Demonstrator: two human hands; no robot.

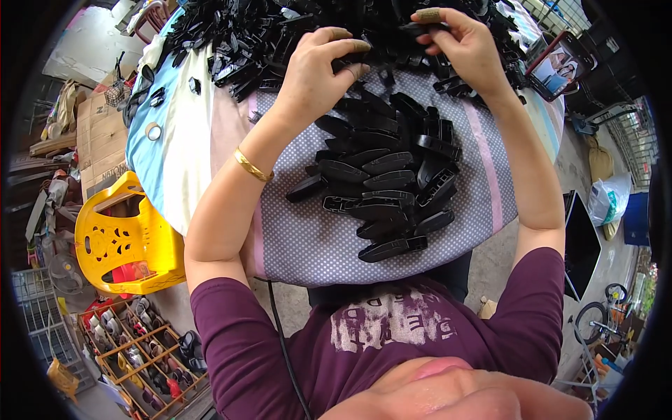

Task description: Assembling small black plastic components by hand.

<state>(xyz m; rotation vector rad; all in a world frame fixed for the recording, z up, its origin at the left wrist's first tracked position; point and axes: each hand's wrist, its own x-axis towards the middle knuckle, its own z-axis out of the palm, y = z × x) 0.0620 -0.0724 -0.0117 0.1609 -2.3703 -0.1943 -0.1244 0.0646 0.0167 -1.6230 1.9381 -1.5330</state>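
Observation:
My left hand (318,70) rests over the near edge of a big heap of black plastic parts (266,31) and pinches one black piece at its fingertips. My right hand (462,42) holds another black plastic piece (420,29) between thumb and fingers, just above the heap. A gold bangle (250,166) sits on my left wrist. Closer to me, several finished black parts lie stacked in a neat pile (392,185) on the dotted cloth (315,238) that covers the round table.
A phone in a red case (558,66) stands at the table's right edge. A yellow plastic chair (122,241) is at the left, a shoe rack (143,353) below it, cardboard boxes (101,136) further left. A roll of tape (153,131) lies on the cloth.

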